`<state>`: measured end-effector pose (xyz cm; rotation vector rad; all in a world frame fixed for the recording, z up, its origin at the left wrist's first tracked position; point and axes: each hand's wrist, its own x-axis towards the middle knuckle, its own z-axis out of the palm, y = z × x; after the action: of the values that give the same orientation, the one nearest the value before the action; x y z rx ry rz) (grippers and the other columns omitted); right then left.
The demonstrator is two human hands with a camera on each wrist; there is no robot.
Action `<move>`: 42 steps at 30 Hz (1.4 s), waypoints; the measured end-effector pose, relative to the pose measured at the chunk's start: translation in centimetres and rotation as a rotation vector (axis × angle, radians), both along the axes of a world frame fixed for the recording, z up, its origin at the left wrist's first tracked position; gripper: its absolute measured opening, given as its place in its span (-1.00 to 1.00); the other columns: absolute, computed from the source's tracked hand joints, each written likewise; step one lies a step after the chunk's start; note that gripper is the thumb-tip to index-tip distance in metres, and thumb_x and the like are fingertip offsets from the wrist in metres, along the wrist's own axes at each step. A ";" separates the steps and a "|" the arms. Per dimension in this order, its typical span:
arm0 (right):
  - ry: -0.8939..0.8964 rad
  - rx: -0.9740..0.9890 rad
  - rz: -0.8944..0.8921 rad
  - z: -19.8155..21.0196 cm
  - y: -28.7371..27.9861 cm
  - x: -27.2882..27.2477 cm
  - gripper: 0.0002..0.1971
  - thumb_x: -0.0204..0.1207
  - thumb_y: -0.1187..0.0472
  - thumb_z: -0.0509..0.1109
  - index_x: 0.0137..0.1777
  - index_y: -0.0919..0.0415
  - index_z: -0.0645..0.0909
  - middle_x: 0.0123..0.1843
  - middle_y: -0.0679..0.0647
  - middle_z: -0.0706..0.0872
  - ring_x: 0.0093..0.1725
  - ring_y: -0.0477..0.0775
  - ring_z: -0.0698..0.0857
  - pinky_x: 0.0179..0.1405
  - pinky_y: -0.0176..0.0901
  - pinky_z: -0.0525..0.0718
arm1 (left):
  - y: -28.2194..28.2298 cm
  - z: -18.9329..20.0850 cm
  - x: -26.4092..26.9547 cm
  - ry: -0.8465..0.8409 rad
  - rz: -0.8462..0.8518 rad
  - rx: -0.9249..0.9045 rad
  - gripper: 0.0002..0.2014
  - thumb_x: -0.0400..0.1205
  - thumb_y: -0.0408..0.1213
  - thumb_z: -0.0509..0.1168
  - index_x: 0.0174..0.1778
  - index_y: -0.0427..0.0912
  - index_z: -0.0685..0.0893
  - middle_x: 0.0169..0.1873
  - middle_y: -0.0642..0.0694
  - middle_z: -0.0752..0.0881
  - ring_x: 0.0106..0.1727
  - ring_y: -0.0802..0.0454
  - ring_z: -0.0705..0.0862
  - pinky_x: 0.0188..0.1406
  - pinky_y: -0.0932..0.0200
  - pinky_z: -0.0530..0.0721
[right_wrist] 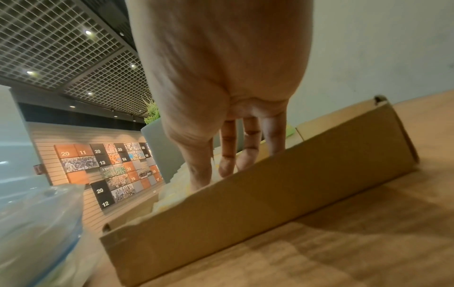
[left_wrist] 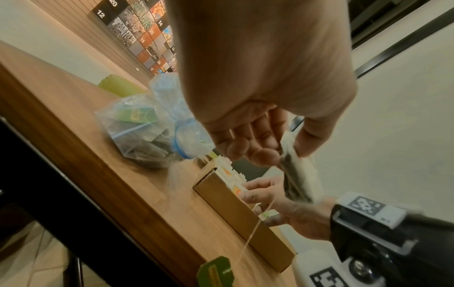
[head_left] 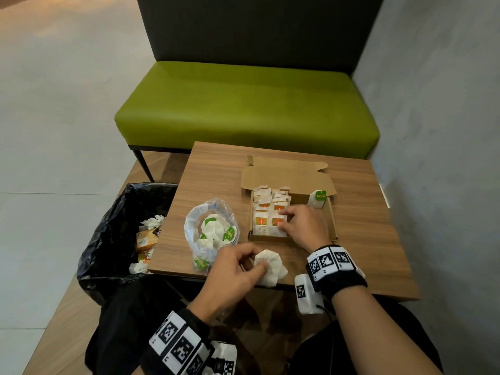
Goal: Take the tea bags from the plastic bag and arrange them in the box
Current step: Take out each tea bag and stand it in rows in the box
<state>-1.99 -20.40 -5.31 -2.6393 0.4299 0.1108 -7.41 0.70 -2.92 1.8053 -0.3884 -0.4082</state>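
The left hand (head_left: 232,269) pinches a tea bag (head_left: 270,266) between thumb and fingers, its grip narrow, above the near edge of the desk (head_left: 365,239). In the left wrist view the bag's string (left_wrist: 253,235) runs down to a green tag (left_wrist: 216,271) near the desk edge. The right hand (head_left: 303,226) reaches into the box (head_left: 331,220), fingers fairly straight, its grip wide and resting on the tea bags (head_left: 267,212) standing in rows at the box's left side. One green-tagged bag (head_left: 318,198) leans at the far right of the box. The plastic bag (head_left: 211,231) lies just left of the box, with more tea bags inside. A bin (head_left: 119,239) with a black liner stands left of the desk, a green bench (head_left: 243,104) beyond.
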 end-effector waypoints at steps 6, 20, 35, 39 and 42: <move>-0.249 0.402 -0.045 2.8 -0.2 -3.0 -0.70 0.55 0.29 0.46 0.22 -0.03 0.73 0.10 -0.10 0.74 -0.08 -0.13 0.69 -0.11 -0.19 0.73 | -0.2 0.3 1.0 0.029 0.056 -0.070 -0.85 0.67 -0.24 0.36 0.10 0.01 0.78 -0.09 0.03 0.82 -0.04 0.03 0.75 -0.01 0.10 0.75; -0.040 0.908 0.211 1.5 2.6 -9.5 -0.69 0.42 0.29 0.63 0.07 -0.09 0.78 0.01 -0.01 0.87 -0.01 0.10 0.81 0.08 0.02 0.75 | -1.3 0.7 0.6 0.077 0.153 -0.220 -0.77 0.66 -0.37 0.36 0.23 -0.23 0.71 -0.13 -0.04 0.82 -0.14 0.23 0.77 -0.25 0.36 0.66; -0.228 1.083 -0.026 1.3 1.6 -9.6 -0.83 0.57 0.37 0.45 0.13 0.32 0.77 -0.15 0.16 0.84 -0.29 -0.01 0.71 -0.24 -0.16 0.75 | -1.4 0.2 1.0 0.072 0.120 -0.128 -0.62 0.66 -0.36 0.37 0.40 -0.10 0.56 -0.04 -0.04 0.86 0.05 0.03 0.82 0.09 -0.07 0.77; -0.311 1.057 -0.179 0.9 0.2 -9.7 -0.89 0.56 0.41 0.45 0.02 0.28 0.77 -0.17 0.22 0.85 -0.30 0.12 0.73 -0.15 0.12 0.80 | -1.2 -0.1 1.2 -0.001 0.241 -0.075 -0.62 0.62 -0.38 0.42 0.34 -0.05 0.60 -0.04 0.02 0.81 -0.05 0.09 0.79 0.01 0.15 0.79; -0.368 1.066 -0.286 1.2 -0.6 -9.9 -0.88 0.55 0.42 0.44 0.04 0.27 0.73 -0.13 0.22 0.87 -0.29 0.13 0.79 -0.14 0.06 0.82 | -1.4 -0.5 1.1 -0.113 0.277 0.058 -0.68 0.61 -0.33 0.44 0.27 -0.04 0.65 -0.07 0.10 0.75 -0.15 0.13 0.71 -0.10 0.36 0.71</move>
<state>-11.93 -20.95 -4.15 -1.4910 0.4440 -0.1905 -6.31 -0.66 -3.46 1.9120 -0.2012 -0.1261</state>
